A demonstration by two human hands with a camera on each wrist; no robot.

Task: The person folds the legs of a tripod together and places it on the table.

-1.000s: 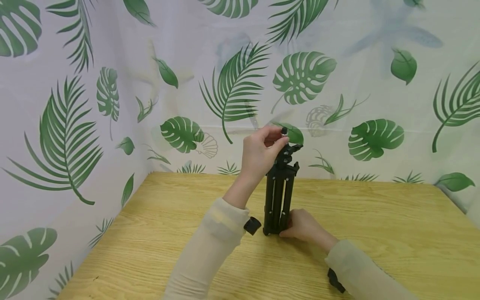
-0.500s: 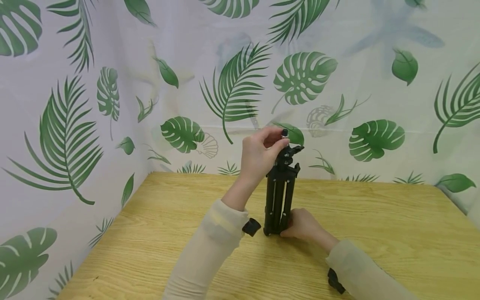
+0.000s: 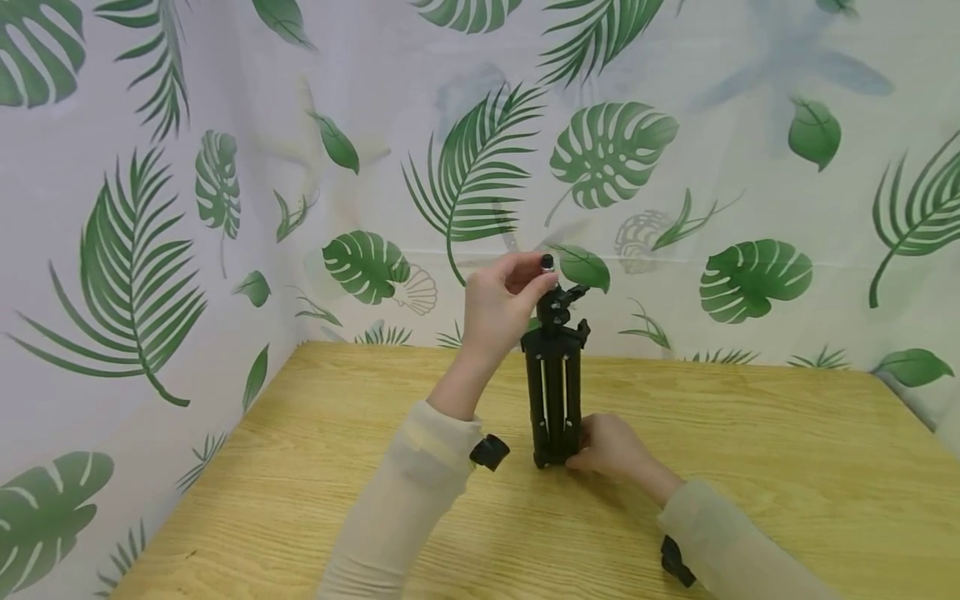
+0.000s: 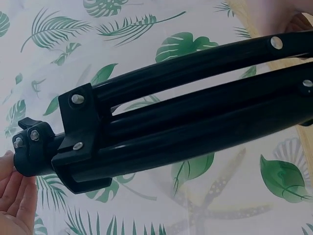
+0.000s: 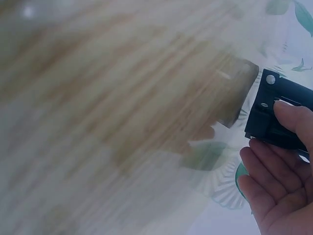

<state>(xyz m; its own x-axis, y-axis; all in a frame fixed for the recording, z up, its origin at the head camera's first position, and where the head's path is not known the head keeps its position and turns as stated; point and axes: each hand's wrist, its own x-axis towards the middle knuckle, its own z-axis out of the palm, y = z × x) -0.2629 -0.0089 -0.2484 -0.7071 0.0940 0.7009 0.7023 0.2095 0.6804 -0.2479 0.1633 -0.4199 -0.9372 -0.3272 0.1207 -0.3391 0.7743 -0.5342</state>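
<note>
A black folded tripod [image 3: 555, 392] stands nearly upright near the middle of the table. My left hand [image 3: 495, 308] pinches its top between thumb and fingers, right by a short silver post with a black cap [image 3: 547, 262]. My right hand [image 3: 615, 447] holds the foot end from the right. In the left wrist view, the tripod's legs [image 4: 195, 112] cross the picture, and my left hand [image 4: 17, 196] is at the collar on its top end. In the right wrist view, the thumb of my right hand [image 5: 283, 186] lies on the lower end [image 5: 266, 105], with fingers beneath it.
The wood-grain table [image 3: 337, 433] spreads around the tripod on all sides. Behind it hangs a white cloth backdrop [image 3: 660, 50] with green leaf prints. Black wrist-worn pieces [image 3: 490, 452] stick out from both sleeves.
My left hand has shifted left, bringing the tripod's top with it. The tripod now leans less to the right and has turned slightly. My right hand stays at the foot end.
</note>
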